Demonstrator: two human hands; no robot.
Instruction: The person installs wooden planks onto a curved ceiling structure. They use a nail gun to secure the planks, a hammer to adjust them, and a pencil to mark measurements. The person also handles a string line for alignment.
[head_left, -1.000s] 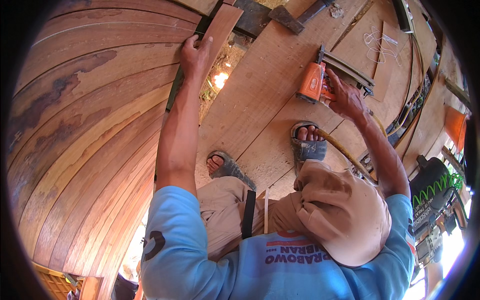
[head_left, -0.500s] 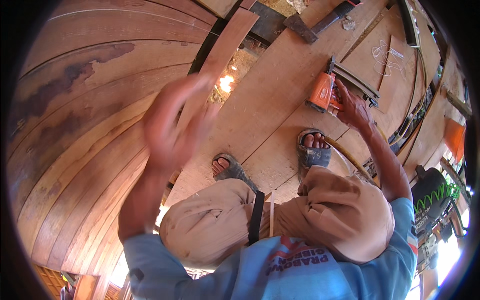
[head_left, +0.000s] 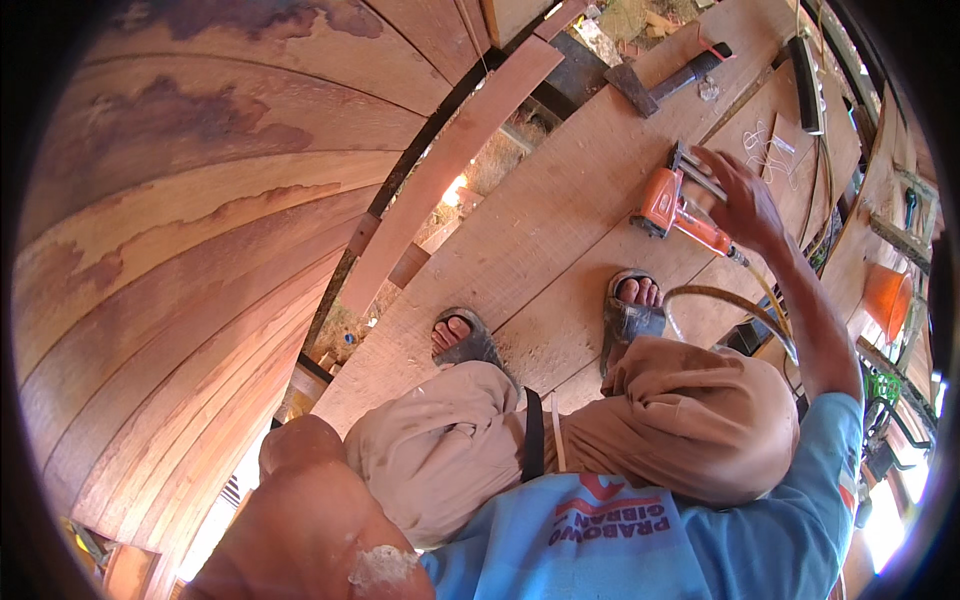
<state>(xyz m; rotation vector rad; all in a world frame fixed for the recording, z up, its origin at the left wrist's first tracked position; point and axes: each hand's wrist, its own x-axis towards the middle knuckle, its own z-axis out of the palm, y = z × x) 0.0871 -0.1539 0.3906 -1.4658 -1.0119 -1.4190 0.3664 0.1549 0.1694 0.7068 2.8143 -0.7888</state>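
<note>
— Since a second ago the left hand has let go of the narrow wooden strip [head_left: 450, 170] up by the gap and dropped back; only the left elbow and forearm [head_left: 310, 520] fill the lower left now, so I cannot tell whether those fingers are spread or curled.

— And left of that?

— Curved hull planking [head_left: 170, 260], reddish, sweeping up the left side. The strip lies loose, slanting across the dark gap beside it.

— Middle?

— Two sandalled feet [head_left: 545, 325] on the pale plank deck [head_left: 560, 200], knees in tan trousers [head_left: 560, 440] just below them.

— Further right?

— The orange power tool [head_left: 680, 210] lies on the deck. The right hand [head_left: 745, 200] rests on its rear end, fingers spread over it rather than clamped tight. A hose [head_left: 740, 300] runs back from the tool, and a hammer [head_left: 670, 75] lies well apart, higher up
</note>
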